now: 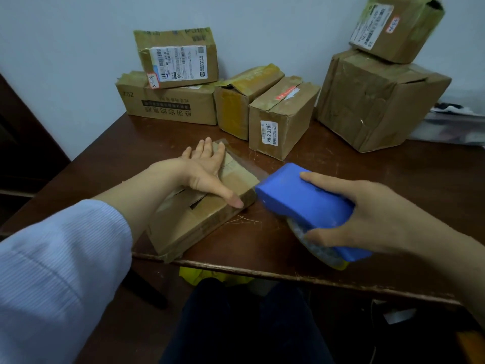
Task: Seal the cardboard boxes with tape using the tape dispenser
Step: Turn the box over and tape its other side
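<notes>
a white label (269,133) on the middle box (284,111) reads "80-2-3205".

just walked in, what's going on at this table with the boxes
A person is taping a flat cardboard box at the near edge of the table. The left hand presses flat on its top; the right hand grips a blue tape dispenser at its right end, clear tape stretched between them. More boxes stand behind.

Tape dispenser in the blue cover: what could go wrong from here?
The left hand has its thumb close to the front of the tape dispenser; any cutter there might nick it. The clear tape stretched off the flat cardboard box could twist or wrinkle. The box sits at the edge of the table and might slip.
</notes>
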Tool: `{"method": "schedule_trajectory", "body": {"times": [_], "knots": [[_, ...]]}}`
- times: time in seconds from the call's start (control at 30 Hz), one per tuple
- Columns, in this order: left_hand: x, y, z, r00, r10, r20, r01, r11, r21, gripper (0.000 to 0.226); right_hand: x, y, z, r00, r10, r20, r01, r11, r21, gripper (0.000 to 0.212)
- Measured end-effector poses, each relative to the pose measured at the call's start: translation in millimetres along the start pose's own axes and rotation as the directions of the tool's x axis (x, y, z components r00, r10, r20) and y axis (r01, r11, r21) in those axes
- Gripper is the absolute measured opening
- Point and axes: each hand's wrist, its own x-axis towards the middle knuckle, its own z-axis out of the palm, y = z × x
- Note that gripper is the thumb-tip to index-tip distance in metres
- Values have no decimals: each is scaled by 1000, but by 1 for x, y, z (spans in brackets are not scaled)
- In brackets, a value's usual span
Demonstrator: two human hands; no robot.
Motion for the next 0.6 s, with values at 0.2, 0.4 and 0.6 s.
{"method": "schedule_trajectory", "body": {"times": [0.2,0.4,0.6], "knots": [[3,1,-4,1000,-4,16,4,1000,-7,162,-29,6,-14,993,62,103,-58,998,-36,87],[3,-2,-2,999,-26,-34,25,999,-25,163,14,-29,-31,981,110,160,-39,920,-390,87],[4,-30,-5,983,-165,-76,158,983,-93,158,57,-65,-46,987,-7,163,79,896,-437,80]]}}
